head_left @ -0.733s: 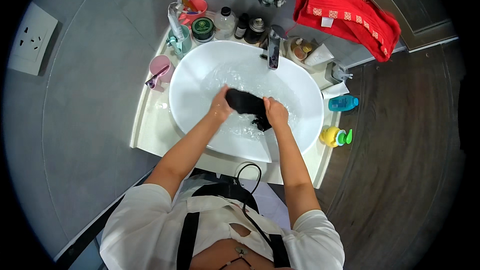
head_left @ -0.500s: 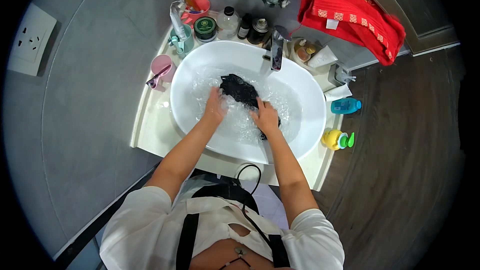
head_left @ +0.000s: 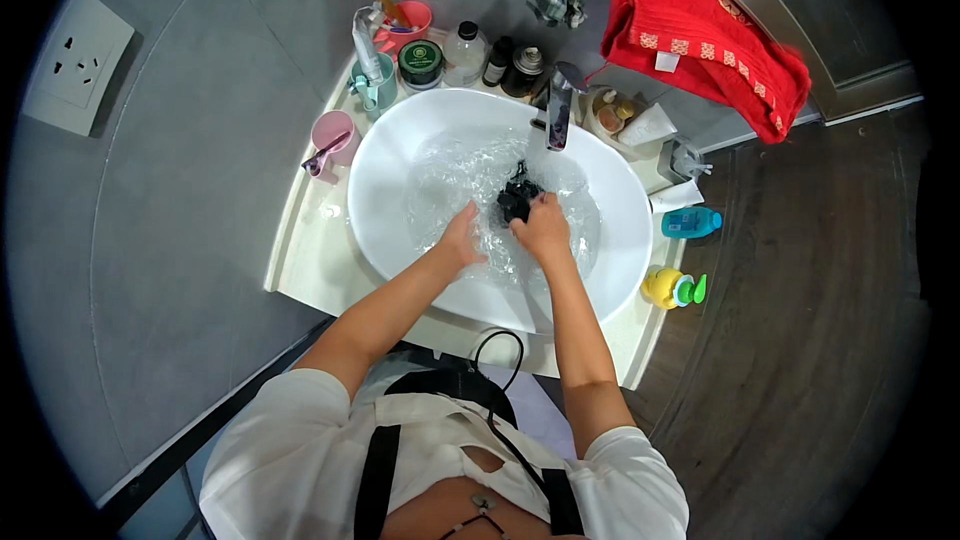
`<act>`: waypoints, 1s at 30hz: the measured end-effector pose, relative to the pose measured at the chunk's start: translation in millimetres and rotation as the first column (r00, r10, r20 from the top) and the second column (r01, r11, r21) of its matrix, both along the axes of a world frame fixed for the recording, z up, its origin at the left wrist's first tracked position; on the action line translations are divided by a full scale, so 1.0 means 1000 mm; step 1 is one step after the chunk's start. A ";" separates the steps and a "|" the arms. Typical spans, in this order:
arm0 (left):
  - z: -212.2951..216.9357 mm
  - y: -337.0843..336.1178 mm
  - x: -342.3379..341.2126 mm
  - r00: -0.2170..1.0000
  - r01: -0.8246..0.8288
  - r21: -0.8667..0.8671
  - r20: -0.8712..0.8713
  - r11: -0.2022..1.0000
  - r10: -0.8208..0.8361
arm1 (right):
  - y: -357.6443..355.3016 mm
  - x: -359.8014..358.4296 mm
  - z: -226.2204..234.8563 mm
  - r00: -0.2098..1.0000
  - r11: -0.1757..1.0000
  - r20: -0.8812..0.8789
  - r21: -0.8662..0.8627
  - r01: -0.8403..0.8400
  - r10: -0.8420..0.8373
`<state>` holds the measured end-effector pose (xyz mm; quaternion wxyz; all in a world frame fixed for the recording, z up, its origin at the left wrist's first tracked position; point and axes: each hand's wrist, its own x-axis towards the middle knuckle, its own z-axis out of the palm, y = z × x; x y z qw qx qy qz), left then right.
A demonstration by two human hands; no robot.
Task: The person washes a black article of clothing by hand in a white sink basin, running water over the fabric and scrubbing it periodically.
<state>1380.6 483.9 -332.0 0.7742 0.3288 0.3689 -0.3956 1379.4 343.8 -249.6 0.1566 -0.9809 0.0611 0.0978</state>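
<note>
— Looking into the sink (head_left: 400, 155), what is that dark lump in the water?

— A small black cloth (head_left: 515, 198), wet and bunched into a crumpled wad. It sits in the shallow, rippling water near the middle of the white bowl, just below the tap (head_left: 557, 112) (the tap's spout points down almost at it).

— Which hand has it?

— The right hand (head_left: 543, 230). Its fingers are curled shut over the near edge of the cloth, knuckles up, the wrist bent slightly inward. The forearm runs straight up from the lower edge across the sink's front rim.

— And the other one?

— The left hand (head_left: 463, 238) lies just beside the right, in the water, not touching the cloth. Its fingers are loosely spread and hold nothing; the palm faces down toward the bottom of the bowl. That forearm comes in at a slant from the lower left.

— What stands around the bowl?

— On the pale counter (head_left: 310, 260): a pink cup (head_left: 333, 135) at the left, a teal cup (head_left: 372, 85) behind it, a few dark bottles (head_left: 510, 65) by the wall. At the right, a blue bottle (head_left: 690, 223) lying on its side and a yellow bottle (head_left: 668, 288) near the front corner. A red towel (head_left: 705, 35) hangs above, well apart from the hands.
</note>
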 end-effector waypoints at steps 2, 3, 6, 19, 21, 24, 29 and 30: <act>0.017 0.002 0.001 0.999 0.030 -0.109 0.016 0.994 -0.029 | 0.001 0.001 0.036 0.998 0.988 0.059 0.157 -0.005 -0.004; 0.017 0.002 0.003 0.999 0.044 -0.166 0.035 0.985 -0.039 | -0.002 0.001 0.048 0.995 0.967 0.100 0.250 -0.043 0.018; 0.019 -0.006 0.008 1.000 -0.006 -0.241 0.011 0.971 0.009 | -0.020 -0.003 0.062 0.990 0.839 0.138 0.538 -0.083 0.010; -0.019 0.005 0.027 0.835 -0.276 0.081 0.514 0.958 0.197 | -0.065 -0.030 -0.132 0.890 0.831 0.214 0.494 0.257 -0.403; -0.039 0.022 0.023 0.840 -0.310 0.054 0.483 0.949 0.247 | -0.021 -0.043 -0.102 0.950 0.911 0.140 0.350 0.216 -0.279; -0.020 0.018 0.005 0.888 -0.300 0.171 0.409 0.938 0.210 | -0.039 -0.040 -0.113 0.985 0.903 0.008 0.401 0.156 -0.173; -0.018 0.012 0.002 0.964 -0.169 -0.268 0.158 0.948 0.216 | 0.012 -0.027 -0.064 0.874 0.765 -0.137 0.433 0.477 -0.467; 0.017 -0.004 0.003 0.969 -0.153 -0.347 0.132 0.925 0.209 | 0.011 -0.033 -0.066 0.905 0.797 0.146 0.543 0.264 -0.400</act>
